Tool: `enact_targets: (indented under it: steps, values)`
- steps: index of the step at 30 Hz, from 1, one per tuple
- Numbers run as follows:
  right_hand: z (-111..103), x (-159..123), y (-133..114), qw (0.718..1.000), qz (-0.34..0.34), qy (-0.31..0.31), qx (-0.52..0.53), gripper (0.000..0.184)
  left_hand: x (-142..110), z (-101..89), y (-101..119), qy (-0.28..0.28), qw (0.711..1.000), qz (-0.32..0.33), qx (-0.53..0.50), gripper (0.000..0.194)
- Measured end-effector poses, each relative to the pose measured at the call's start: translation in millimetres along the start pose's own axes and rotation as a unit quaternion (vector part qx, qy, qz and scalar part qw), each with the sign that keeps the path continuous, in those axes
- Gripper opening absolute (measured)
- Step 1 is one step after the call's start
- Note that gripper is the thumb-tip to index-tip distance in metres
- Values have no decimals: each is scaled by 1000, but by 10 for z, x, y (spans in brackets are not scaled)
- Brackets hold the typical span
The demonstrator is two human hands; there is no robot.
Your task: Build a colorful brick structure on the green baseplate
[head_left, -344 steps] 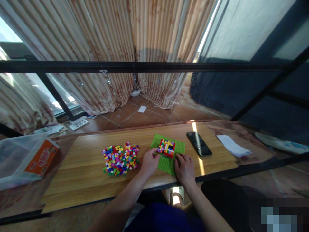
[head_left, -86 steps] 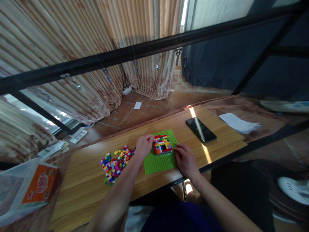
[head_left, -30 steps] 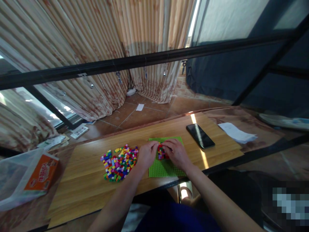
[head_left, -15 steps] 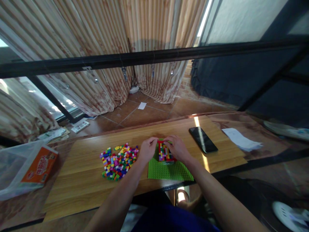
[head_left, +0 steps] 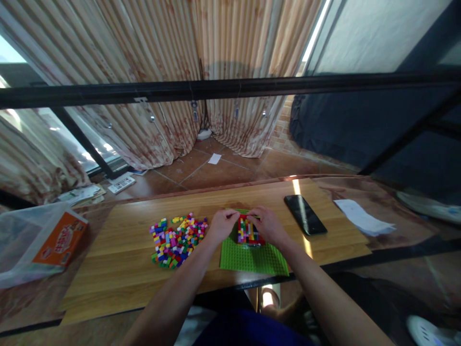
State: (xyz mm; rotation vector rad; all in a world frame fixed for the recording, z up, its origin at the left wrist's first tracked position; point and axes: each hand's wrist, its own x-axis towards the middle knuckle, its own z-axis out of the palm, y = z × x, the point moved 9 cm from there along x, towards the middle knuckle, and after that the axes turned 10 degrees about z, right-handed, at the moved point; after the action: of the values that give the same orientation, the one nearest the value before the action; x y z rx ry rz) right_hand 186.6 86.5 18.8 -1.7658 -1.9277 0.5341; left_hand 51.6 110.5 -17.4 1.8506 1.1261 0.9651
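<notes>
Your left hand point(head_left: 224, 225) has its thumb and fingertips drawn close together at the far left corner of the multicoloured brick build point(head_left: 248, 234), while your right hand point(head_left: 267, 224) curls over its far right part; whether either one actually grips a brick, you cannot tell from here. The build sits on the far part of the green baseplate point(head_left: 250, 260), on the wooden table point(head_left: 108, 259), between the loose brick pile point(head_left: 179, 241) on your left and the black phone point(head_left: 304, 215) on your right.
</notes>
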Motion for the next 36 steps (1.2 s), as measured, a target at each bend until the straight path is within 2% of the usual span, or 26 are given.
enact_targets:
  steps: [8,17,29,36]
  values:
    - [38,32,80,1000,0,-17,23,22,14,-7,-75,11,999,-30,2,25]
    - [13,18,61,998,-19,-18,49,23,34,-1,-90,20,1000,-20,1,23]
    - [59,14,98,997,-6,-39,69,25,8,10,-63,24,1000,-13,-2,21]
    - [91,2,176,997,15,-27,77,27,-37,-16,34,48,998,-27,40,19]
